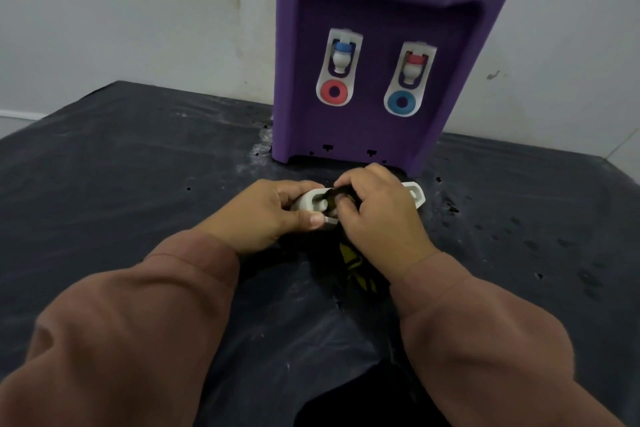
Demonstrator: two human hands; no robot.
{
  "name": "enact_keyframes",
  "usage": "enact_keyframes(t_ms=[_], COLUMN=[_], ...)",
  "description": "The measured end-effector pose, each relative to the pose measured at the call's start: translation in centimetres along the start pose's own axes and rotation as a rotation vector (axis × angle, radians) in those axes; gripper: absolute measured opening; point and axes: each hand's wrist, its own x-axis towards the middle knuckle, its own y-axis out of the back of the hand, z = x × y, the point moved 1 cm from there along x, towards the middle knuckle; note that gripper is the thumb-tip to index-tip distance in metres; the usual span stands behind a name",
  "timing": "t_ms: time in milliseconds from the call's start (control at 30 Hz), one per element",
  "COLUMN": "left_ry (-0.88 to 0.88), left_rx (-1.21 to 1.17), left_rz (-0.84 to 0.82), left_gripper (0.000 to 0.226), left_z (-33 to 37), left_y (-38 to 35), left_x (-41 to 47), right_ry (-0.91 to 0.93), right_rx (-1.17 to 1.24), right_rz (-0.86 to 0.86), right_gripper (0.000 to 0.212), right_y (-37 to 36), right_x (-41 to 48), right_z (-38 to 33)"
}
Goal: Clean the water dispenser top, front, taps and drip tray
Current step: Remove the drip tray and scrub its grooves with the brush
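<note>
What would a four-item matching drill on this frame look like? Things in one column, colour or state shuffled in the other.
Things
1. water dispenser
2. left tap's ring
3. drip tray
4. cloth

Colour or state
a. dark with yellow print, held by the right hand
b. purple, upright
c. red
d. pale grey, gripped by the left hand

Pairs: 1-b, 2-c, 3-d, 4-a
</note>
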Motion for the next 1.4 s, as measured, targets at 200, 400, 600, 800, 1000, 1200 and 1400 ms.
enact_keyframes(t_ms=[200, 400, 600, 800, 1000, 1200, 1400], left_ry=[0.01, 0.009, 0.014, 0.003, 0.001, 0.003, 0.007], left_rx=[-0.008, -0.035, -0.018, -0.001, -0.012, 0.025, -0.013], left_rz=[0.022, 0.019, 0.02, 0.012, 0.018, 0.009, -0.003], left_gripper=[0.031, 0.03, 0.031, 0.031, 0.032, 0.032, 0.03], left_z=[-0.02, -0.01, -0.11, 0.03, -0.22, -0.57, -0.45], left_y=[0.02, -0.14, -0.24, -0.01, -0.3, 0.11, -0.13], left_x=[-0.03, 0.13, -0.08, -0.02, 0.03, 0.28, 0.23], right_ry=[0.023, -0.01, 0.019, 0.022, 0.003, -0.006, -0.032], right_rx=[0.044, 0.038, 0.035, 0.082, 0.034, 0.117, 0.086], right_rz=[-0.178, -0.047, -0.06, -0.149, 0.021, -0.208, -0.024], right_gripper=[0.015, 0.012, 0.01, 0.01, 0.006, 0.008, 0.006], right_y=[0.27, -0.14, -0.06, 0.2, -0.36, 0.28, -0.26], right_x=[-0.17, -0.01, -0.02, -0.03, -0.04, -0.27, -0.19], right_z=[-0.09, 0.01, -0.05, 0.18, 0.06, 0.29, 0.04])
